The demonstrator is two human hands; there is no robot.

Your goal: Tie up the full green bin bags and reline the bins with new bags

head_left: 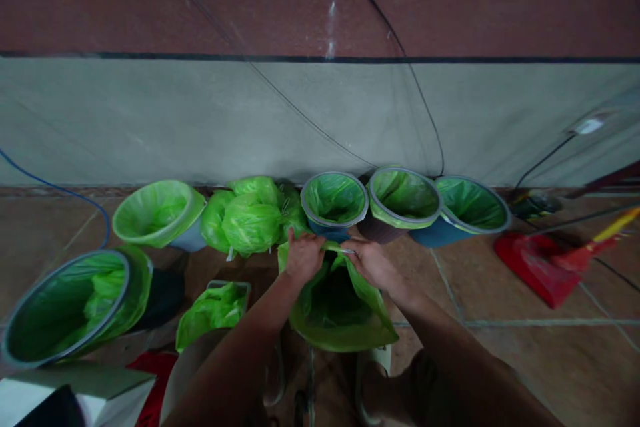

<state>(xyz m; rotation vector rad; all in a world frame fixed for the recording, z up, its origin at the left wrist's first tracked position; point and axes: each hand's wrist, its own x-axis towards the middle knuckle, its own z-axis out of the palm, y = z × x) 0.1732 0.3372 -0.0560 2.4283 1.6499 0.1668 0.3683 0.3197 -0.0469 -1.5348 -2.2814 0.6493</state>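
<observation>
A green bin liner [345,340] hangs with its mouth open between my legs, dark inside. My left hand [304,257] grips the far left part of its rim, fingers wrapped over the edge. Opposite it, my right hand [371,260] is closed on the far right part of the same rim. A short stretch of folded rim shows between both hands. Whether a bin stands inside this liner cannot be made out. Just beyond my hands is a lined round bin [335,199] with a grey rim, close to the wall.
Filled green bags [253,217] and a lined bin [153,213] stand along the wall to the left. Two lined bins [405,197] are at the right. Nearer left are a large bin [67,307] and a small basket [220,307]. A red dustpan [537,267] lies far right.
</observation>
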